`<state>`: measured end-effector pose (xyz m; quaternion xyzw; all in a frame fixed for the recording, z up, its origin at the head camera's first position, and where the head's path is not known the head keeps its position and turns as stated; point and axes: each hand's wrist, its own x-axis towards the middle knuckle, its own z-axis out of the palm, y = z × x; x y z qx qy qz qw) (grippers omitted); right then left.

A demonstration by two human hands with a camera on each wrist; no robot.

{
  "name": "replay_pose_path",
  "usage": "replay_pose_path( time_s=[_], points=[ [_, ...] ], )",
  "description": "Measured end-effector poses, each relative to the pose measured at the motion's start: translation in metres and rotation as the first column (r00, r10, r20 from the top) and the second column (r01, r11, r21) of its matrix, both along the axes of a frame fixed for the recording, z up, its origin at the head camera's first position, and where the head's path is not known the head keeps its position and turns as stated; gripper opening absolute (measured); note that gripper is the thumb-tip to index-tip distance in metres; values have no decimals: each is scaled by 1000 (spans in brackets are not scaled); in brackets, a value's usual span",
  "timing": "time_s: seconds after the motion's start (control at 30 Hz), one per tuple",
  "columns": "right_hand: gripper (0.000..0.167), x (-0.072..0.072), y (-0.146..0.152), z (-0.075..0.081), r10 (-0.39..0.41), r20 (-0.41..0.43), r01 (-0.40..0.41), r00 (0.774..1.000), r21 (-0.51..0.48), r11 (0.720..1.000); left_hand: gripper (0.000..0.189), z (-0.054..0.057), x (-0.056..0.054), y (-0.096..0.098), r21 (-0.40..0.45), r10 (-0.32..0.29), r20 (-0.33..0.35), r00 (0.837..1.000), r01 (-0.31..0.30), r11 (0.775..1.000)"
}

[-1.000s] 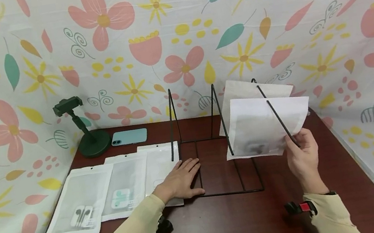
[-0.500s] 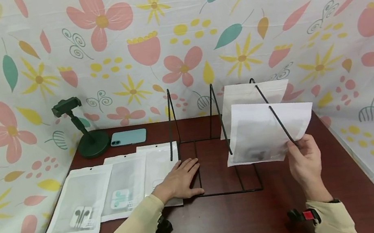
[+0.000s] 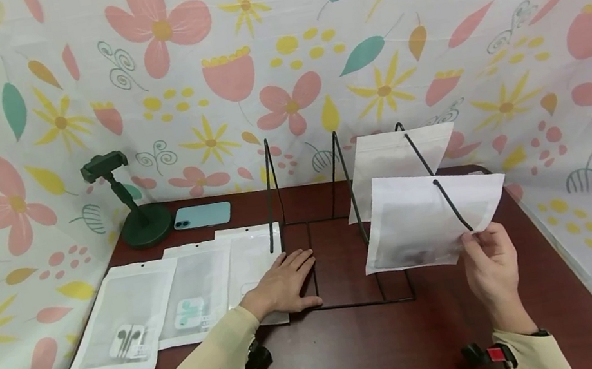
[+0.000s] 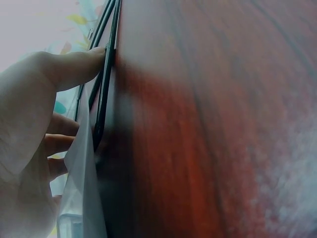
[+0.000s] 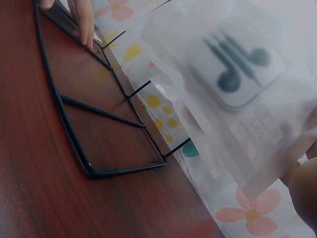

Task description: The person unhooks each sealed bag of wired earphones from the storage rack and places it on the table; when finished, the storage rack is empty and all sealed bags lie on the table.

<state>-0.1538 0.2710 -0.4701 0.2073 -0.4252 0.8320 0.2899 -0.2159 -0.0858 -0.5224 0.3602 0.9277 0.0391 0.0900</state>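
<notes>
A black wire display rack stands on the table with three prongs slanting forward. My left hand lies with fingers spread on the left of its base; in the left wrist view the thumb touches the wire. With my right hand I pinch the lower right edge of a white pouch. The right prong runs through this pouch's hole, and the prong's tip shows in front, near my fingers. Through the pouch the right wrist view shows boxed dark earphones. Farther back on that prong hangs another white pouch.
Left of the rack, three white pouches lie overlapping: one with dark earphones, one with a teal item, one partly under my left hand. Behind them are a light blue phone and a dark green phone stand. Flowered cloth walls surround the table.
My right hand has drawn the front pouch forward and down along the prong, widening the gap to the rear pouch. My left hand has stayed on the base.
</notes>
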Motion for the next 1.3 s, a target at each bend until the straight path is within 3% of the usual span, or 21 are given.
replay_pose_path(
  time_s=[0.47,0.8,1.03,1.3],
  points=[
    [28,17,5,1,-1,8,0,1000,28,1000,90,1,1,0,-4,0,10,1000,0,1000],
    [29,27,10,0,52,-45,-50,998,51,997,90,2,0,0,6,-8,7,1000,8,1000],
    [26,35,13,1,44,-33,-41,998,79,996,90,2,1,1,3,-9,11,1000,9,1000],
    [28,42,16,2,71,-74,-61,995,125,990,90,3,2,0,14,-4,12,1000,4,1000]
  ],
)
